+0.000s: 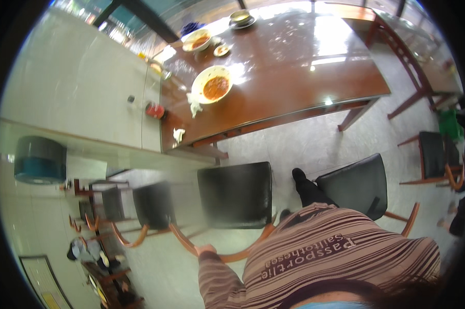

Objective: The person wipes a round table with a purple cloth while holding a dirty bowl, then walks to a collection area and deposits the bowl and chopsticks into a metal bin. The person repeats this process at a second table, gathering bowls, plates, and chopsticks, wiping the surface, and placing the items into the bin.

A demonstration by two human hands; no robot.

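Observation:
My left hand (206,249) is closed around the curved wooden backrest (232,256) of a chair with a black padded seat (234,195). My right hand is out of view. A second black-seated chair (356,187) stands beside my legs, partly behind my striped top. Beyond the chairs is a brown wooden table (286,85). On it sits a large white bowl (213,85) with red broth or food remains. Farther back are another white bowl (197,40) with similar contents, a small dish (221,50) and a yellowish bowl (241,17) on a plate.
Crumpled tissues (178,135) and a red-labelled container (155,110) are at the table's left end, against a pale wall (82,77). More black chairs (153,204) line the left. A seated person (87,250) is at lower left. Another table (421,58) stands at right.

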